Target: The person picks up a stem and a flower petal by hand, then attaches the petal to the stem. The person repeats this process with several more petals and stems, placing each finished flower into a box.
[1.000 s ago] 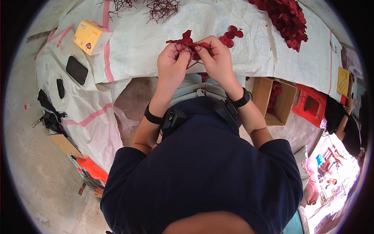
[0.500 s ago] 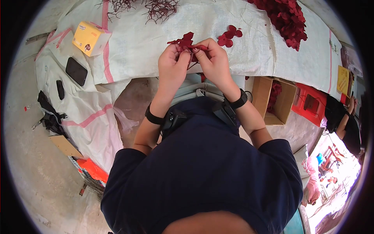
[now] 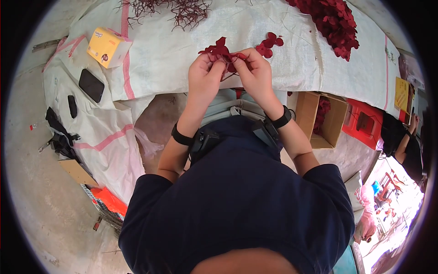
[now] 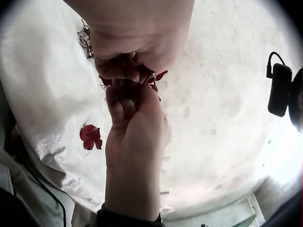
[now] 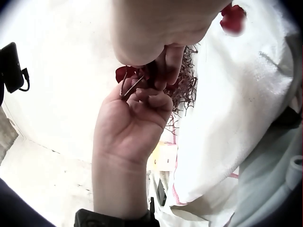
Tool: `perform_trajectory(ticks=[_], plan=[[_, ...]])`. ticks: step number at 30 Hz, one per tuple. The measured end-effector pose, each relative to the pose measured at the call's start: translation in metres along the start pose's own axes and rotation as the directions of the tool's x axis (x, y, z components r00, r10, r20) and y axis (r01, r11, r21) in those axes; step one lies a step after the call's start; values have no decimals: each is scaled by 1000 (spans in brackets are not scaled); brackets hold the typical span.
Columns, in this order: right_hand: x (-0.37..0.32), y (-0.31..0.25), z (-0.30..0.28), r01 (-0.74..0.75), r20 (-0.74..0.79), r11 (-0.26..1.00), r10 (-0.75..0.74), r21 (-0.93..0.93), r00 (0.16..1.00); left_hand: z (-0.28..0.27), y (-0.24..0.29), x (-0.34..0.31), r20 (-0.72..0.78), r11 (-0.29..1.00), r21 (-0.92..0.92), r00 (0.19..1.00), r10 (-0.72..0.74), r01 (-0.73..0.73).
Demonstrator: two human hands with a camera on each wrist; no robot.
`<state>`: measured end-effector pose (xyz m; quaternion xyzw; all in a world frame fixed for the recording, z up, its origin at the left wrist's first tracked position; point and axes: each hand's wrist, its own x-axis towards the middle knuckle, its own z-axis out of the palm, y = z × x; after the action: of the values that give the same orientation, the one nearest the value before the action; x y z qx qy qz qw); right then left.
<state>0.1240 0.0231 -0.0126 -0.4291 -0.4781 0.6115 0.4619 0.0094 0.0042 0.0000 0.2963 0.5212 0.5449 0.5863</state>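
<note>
In the head view both hands meet over the near edge of the cloth-covered table. My left hand (image 3: 204, 78) pinches a thin dark stem (image 5: 132, 88) of an artificial flower, which pokes out past its fingers in the right wrist view. Red fabric petals (image 3: 221, 47) spread above the left fingertips. Right beside them, my right hand (image 3: 256, 76) pinches a red petal (image 3: 240, 55) between thumb and fingers. The fingertips of both hands nearly touch and hide much of the flower. Just beyond the right hand lies a loose cluster of red petals (image 3: 269, 44).
Tangled brown stems (image 3: 189, 13) lie at the far side, and a big heap of red petals (image 3: 335, 27) at the far right. A yellow box (image 3: 104, 45) and a phone (image 3: 91, 85) are on the left. Below the table's right edge stands a cardboard box (image 3: 335, 121) beside a red stool (image 3: 363, 119).
Both hands stay together at the flower, shifting slightly toward the body and to the right. The fingers and petals have moved only a little; the view has tilted slightly.
</note>
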Motion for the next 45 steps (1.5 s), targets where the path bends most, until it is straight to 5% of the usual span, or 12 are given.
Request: perform_trajectory(ticks=[11,15,20,23,27,30,31,35,38,40,44,45], plan=[[-3,3,3,81,22,961,-78,-265,997,-4,-7,1,-31,999,46,999,24,-23],[5,18,0,-4,8,986,5,-168,1000,-16,-14,9,-20,990,132,999,-39,41],[10,30,-3,-59,-160,997,50,-52,986,-22,-25,12,-156,899,402,955,252,-172],[3,32,1,-12,-13,939,8,-343,1000,-20,-28,10,-60,841,504,963,262,-198],[7,21,-13,78,136,928,-30,-364,990,-33,-34,21,20,783,537,933,360,-314],[26,24,-61,177,-27,724,-261,-666,965,-45,-22,15,-71,793,562,941,331,-236],[31,26,-79,236,19,539,-378,-809,926,-51,-20,16,-71,793,561,941,331,-237],[28,19,-104,355,295,167,-302,-920,906,-65,-22,19,-135,879,448,960,246,-163],[30,30,-108,355,269,213,-348,-910,898,-65,-21,19,28,637,715,922,387,-289],[29,36,-106,358,256,241,-369,-902,894,-58,-15,12,17,681,685,940,340,-259],[27,40,-91,264,75,547,-343,-795,936,-43,-4,6,4,815,551,977,212,-179],[24,35,-82,109,-35,803,-159,-587,987,-42,-3,6,-1,862,481,983,184,-161]])
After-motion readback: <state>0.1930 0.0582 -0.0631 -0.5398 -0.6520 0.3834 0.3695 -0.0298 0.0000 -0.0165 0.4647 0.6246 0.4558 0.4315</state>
